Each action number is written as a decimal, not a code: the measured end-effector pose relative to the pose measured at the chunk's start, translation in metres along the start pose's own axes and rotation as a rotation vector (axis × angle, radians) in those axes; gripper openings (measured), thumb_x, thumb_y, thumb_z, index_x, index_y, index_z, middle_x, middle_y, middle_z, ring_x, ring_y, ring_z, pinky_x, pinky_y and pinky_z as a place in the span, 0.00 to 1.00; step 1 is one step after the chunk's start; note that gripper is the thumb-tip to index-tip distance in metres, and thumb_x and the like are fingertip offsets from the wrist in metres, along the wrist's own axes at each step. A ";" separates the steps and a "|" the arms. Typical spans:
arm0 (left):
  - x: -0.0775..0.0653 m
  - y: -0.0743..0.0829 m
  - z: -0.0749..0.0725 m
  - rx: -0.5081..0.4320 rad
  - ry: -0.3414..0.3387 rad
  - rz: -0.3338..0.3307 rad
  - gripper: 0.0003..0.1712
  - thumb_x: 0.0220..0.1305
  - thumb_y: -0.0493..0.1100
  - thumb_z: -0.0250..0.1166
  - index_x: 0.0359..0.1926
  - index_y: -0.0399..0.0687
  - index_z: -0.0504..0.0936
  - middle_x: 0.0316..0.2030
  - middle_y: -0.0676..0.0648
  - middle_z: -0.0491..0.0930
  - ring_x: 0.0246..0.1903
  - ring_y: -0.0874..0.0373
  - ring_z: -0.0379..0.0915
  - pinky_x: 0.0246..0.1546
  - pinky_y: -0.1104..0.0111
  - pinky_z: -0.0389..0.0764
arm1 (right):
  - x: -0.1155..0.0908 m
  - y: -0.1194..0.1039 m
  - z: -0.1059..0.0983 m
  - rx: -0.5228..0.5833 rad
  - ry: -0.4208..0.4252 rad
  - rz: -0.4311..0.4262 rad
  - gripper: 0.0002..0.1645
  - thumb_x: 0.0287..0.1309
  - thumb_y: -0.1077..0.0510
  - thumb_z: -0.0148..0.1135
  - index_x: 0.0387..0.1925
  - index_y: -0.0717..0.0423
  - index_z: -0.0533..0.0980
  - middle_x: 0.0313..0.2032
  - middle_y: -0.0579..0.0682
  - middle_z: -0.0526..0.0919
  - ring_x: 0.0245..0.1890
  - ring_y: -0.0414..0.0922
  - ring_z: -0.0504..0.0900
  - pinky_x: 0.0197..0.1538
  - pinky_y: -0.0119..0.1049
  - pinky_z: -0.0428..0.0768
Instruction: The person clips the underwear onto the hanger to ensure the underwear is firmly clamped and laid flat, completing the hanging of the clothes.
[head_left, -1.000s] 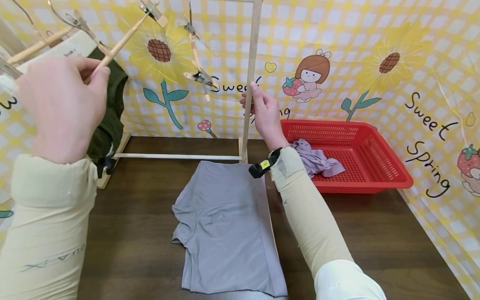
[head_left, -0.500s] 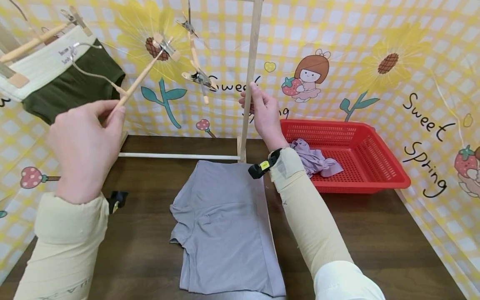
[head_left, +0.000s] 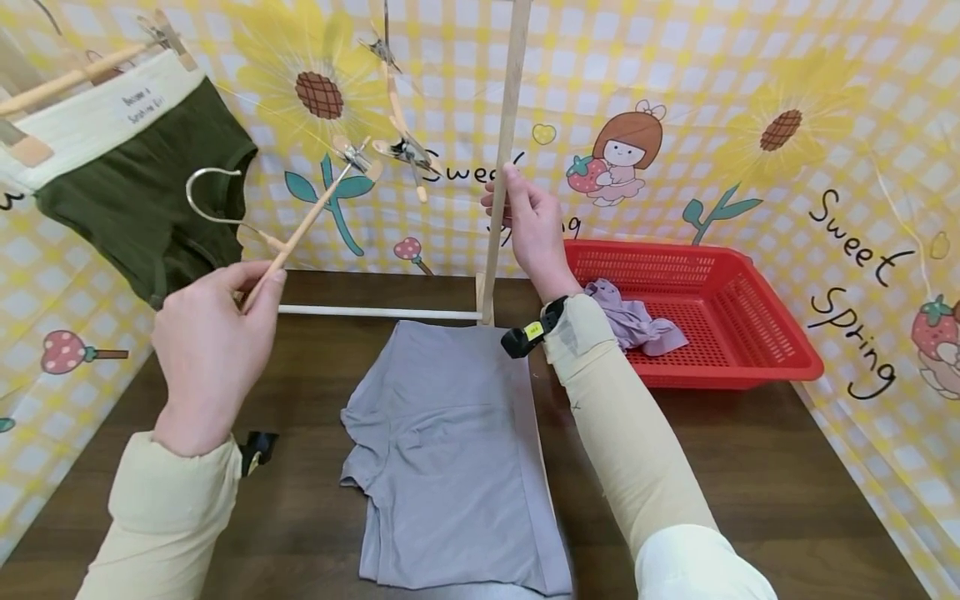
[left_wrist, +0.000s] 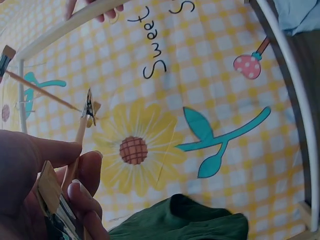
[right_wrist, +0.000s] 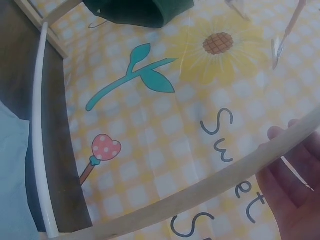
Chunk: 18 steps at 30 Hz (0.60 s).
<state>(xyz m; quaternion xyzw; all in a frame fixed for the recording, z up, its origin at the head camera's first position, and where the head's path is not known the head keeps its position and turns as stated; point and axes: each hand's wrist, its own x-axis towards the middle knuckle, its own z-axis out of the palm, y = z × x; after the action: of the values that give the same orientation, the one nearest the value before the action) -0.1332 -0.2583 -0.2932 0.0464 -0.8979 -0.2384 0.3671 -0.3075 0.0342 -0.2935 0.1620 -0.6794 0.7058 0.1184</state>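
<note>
My left hand (head_left: 217, 350) pinches a wooden clip hanger (head_left: 315, 212) near one end of its bar; the metal hook sticks out to the left and a clip shows at the far end. Behind it, dark green underpants (head_left: 165, 150) with a white waistband hang from another clip hanger (head_left: 75, 77). My right hand (head_left: 536, 229) holds the upright wooden post (head_left: 510, 100) of a rack, thumb on the near side and fingers behind. Below the rack, a grey garment (head_left: 457, 467) that looks like shorts lies flat on the table.
A red plastic basket (head_left: 795, 362) stands at the right with a crumpled purple cloth (head_left: 637, 321) inside. One more clip hanger (head_left: 397, 108) hangs near the post. The rack's white lower bar (head_left: 375, 312) runs behind the grey garment. A patterned cloth (head_left: 825, 125) covers the wall.
My left hand has come down and to the right with the hanger, whose hook now shows in front of the green underpants. The right hand stays on the post.
</note>
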 end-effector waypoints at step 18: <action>-0.032 0.000 0.012 -0.033 -0.009 0.075 0.13 0.71 0.47 0.66 0.46 0.43 0.90 0.25 0.41 0.83 0.25 0.39 0.77 0.23 0.45 0.67 | -0.017 -0.021 -0.022 -0.164 0.136 -0.045 0.24 0.69 0.41 0.62 0.54 0.54 0.73 0.45 0.49 0.76 0.42 0.49 0.77 0.45 0.36 0.76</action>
<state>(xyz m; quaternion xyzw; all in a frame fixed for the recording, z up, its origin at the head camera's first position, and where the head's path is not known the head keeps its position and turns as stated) -0.1182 -0.2453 -0.3212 0.0055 -0.8967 -0.2395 0.3723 -0.2850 0.0577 -0.2815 0.1186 -0.7215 0.6542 0.1932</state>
